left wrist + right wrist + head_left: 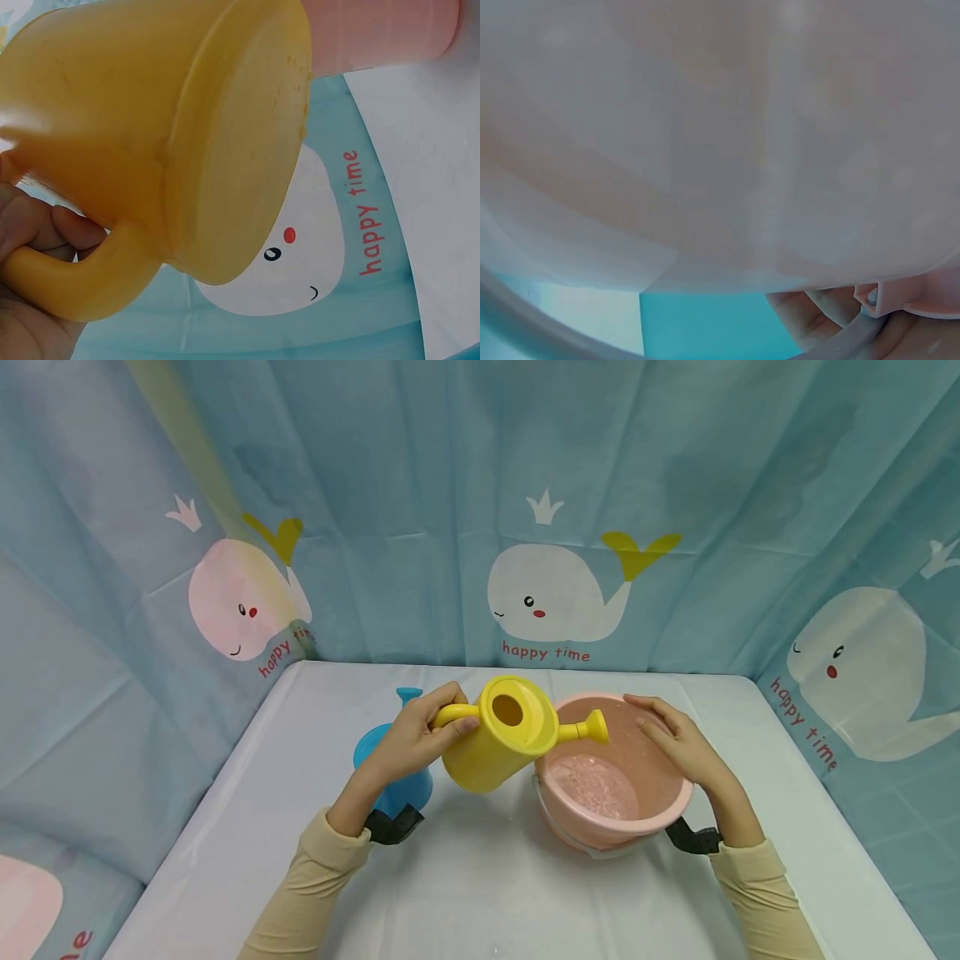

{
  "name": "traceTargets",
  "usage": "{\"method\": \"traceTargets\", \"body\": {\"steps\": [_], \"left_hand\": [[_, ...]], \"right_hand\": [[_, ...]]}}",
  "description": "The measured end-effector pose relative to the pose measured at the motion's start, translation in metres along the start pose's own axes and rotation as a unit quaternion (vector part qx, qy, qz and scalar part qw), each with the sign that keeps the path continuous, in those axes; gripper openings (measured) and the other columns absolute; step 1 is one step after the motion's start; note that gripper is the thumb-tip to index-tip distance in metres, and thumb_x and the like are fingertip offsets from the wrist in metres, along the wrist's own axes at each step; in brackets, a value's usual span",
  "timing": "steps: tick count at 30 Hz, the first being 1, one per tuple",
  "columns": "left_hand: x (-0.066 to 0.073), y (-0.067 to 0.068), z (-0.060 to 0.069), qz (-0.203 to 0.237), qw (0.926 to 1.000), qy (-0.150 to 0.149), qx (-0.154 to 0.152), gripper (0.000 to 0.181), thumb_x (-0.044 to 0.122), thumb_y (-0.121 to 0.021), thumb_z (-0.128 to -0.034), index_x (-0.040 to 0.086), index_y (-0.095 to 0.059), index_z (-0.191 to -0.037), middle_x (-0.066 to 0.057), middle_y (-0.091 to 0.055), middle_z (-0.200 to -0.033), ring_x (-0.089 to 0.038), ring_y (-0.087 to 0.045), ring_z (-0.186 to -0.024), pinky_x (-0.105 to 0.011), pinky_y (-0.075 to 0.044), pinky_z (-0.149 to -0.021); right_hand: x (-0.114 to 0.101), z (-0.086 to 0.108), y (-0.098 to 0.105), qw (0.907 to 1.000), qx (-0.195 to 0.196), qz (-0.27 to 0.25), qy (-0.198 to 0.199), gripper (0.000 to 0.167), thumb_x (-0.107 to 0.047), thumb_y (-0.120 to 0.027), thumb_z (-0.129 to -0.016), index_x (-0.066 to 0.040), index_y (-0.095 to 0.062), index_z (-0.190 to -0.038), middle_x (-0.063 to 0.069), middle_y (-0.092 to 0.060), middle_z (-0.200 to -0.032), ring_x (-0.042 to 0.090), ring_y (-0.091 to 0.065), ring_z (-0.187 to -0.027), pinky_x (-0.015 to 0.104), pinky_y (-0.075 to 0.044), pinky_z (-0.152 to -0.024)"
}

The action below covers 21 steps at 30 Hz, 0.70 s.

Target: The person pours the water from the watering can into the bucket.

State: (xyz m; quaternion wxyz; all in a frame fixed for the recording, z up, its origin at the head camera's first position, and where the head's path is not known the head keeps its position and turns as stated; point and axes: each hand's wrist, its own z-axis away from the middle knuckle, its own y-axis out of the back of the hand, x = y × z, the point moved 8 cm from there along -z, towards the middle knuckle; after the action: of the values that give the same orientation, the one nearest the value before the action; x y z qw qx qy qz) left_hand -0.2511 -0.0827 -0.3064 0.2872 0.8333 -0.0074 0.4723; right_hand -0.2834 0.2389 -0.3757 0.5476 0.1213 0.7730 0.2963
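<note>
My left hand (420, 731) grips the handle of a yellow watering can (491, 752), held tilted above the table with its spout over a pink bucket (592, 822). The can's base (240, 150) faces the left wrist camera, with drops on it. Rippled clear water (592, 785) lies in the bucket, which leans towards me. My right hand (686, 747) holds the bucket's right rim, thumb on the inner side. Up close in the right wrist view, the bucket wall (720, 150) hides most of that hand; some fingers (810, 319) show by the handle's lug.
A blue watering can (408, 789) stands behind my left forearm, partly covered by it. A white cloth (480, 893) covers the table. Blue curtains (420, 527) with whale prints rise behind it and at both sides.
</note>
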Motion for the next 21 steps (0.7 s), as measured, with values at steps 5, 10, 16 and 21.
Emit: {"method": "traceTargets", "body": {"steps": [5,10,16,21], "left_hand": [[0.0006,0.0001,-0.0005,-0.005,1.0,-0.004,0.002,0.016,0.019,-0.059,-0.0915,0.014,-0.048,-0.083,-0.003,-0.036,-0.065,-0.015,-0.037,-0.054,-0.024,-0.033,-0.05],[0.0023,0.0,-0.001,-0.007,1.0,-0.005,0.001,0.016,0.02,-0.059,-0.0915,0.014,-0.047,-0.082,-0.003,-0.036,-0.064,-0.015,-0.036,-0.054,-0.024,-0.032,-0.05],[0.0038,-0.0003,-0.0021,-0.001,1.0,-0.005,-0.001,0.016,0.018,-0.06,-0.0911,0.014,-0.048,-0.082,-0.003,-0.036,-0.063,-0.015,-0.036,-0.053,-0.024,-0.032,-0.05],[0.0036,-0.0007,-0.0025,0.001,1.0,-0.003,-0.002,0.016,0.017,-0.06,-0.091,0.013,-0.048,-0.082,-0.003,-0.036,-0.063,-0.015,-0.036,-0.053,-0.024,-0.032,-0.05]], "right_hand": [[0.0009,-0.0001,-0.0003,1.0,-0.001,0.001,-0.005,0.037,-0.015,-0.045,-0.099,-0.004,-0.044,-0.134,0.017,-0.043,-0.139,0.035,-0.036,-0.13,0.002,-0.03,-0.09],[0.0013,-0.0001,-0.0002,1.0,0.0,0.002,-0.005,0.037,-0.015,-0.045,-0.099,-0.004,-0.044,-0.134,0.017,-0.043,-0.139,0.035,-0.036,-0.13,0.002,-0.03,-0.09],[0.0004,0.0003,0.0001,1.0,0.002,-0.002,0.0,0.037,-0.015,-0.045,-0.099,-0.003,-0.044,-0.134,0.017,-0.044,-0.139,0.035,-0.036,-0.13,0.002,-0.03,-0.09],[0.0004,0.0,-0.0002,1.0,0.001,-0.003,-0.004,0.038,-0.015,-0.045,-0.099,-0.003,-0.044,-0.134,0.017,-0.044,-0.139,0.034,-0.036,-0.13,0.002,-0.03,-0.09]]}}
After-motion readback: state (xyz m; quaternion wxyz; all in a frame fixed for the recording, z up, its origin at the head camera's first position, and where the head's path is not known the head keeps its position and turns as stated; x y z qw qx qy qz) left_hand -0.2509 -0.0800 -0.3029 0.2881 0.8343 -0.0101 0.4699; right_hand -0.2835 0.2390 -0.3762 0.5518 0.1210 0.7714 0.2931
